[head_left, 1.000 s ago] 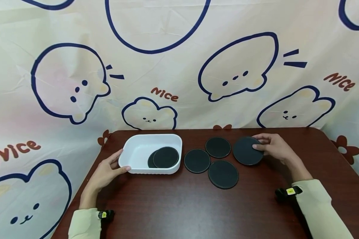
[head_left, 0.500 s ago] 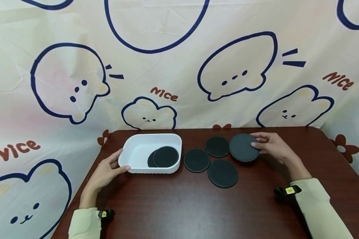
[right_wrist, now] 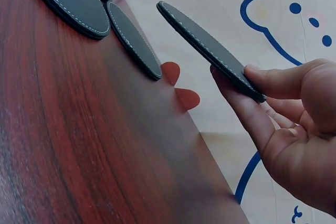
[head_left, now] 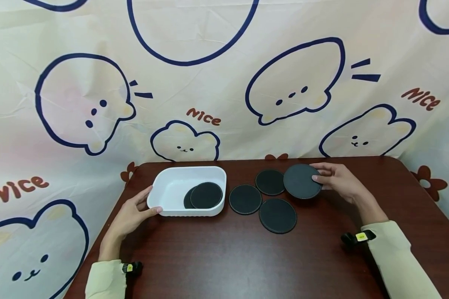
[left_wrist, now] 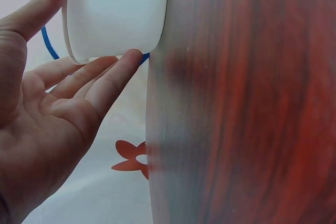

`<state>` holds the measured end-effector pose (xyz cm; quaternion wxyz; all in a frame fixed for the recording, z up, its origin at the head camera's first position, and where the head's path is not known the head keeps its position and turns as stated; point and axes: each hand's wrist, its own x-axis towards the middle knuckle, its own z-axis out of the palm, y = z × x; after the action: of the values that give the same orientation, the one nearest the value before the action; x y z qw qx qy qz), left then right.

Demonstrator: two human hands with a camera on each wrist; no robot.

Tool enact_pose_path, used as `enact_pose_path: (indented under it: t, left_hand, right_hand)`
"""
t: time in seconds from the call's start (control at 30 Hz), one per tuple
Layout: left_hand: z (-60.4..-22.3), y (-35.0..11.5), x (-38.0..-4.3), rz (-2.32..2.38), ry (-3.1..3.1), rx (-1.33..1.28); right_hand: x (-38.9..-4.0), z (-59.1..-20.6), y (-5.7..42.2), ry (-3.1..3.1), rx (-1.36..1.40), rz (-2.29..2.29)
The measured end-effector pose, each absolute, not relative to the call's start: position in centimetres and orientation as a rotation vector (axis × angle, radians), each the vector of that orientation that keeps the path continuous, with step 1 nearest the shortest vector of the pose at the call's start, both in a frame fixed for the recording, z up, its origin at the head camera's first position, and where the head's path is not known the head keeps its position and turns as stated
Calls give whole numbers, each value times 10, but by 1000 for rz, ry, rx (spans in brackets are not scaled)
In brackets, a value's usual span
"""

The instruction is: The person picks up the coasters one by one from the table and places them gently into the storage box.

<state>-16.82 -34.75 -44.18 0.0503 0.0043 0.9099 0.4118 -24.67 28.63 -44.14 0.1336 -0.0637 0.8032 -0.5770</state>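
Between thumb and fingers, my right hand pinches a round black coaster by its right edge. The right wrist view shows this coaster tilted and raised off the table, its rim stitched in light thread. My left hand grips the left end of a white plastic basin, thumb at the near corner and fingers at the end wall. Two overlapping coasters lie inside the basin at its right side. On the table between basin and right hand are three more coasters: left, back and front.
The dark red-brown wooden table has rounded far corners. Right behind its far edge hangs a pale cloth printed with blue cartoon outlines. Each wrist wears a small black camera, such as the right one.
The coaster in my right hand has risen from the table and shifted slightly left, its top tilting toward the viewer. My left hand and the basin stay put.
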Motion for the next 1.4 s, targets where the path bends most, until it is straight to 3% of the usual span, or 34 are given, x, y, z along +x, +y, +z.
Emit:
enact_pose_path:
  t: [1.4]
  left_hand:
    - [-440,-346,-169,1258,2738,-2]
  right_hand:
    - [-237,-434,246,2199,-222,-1736]
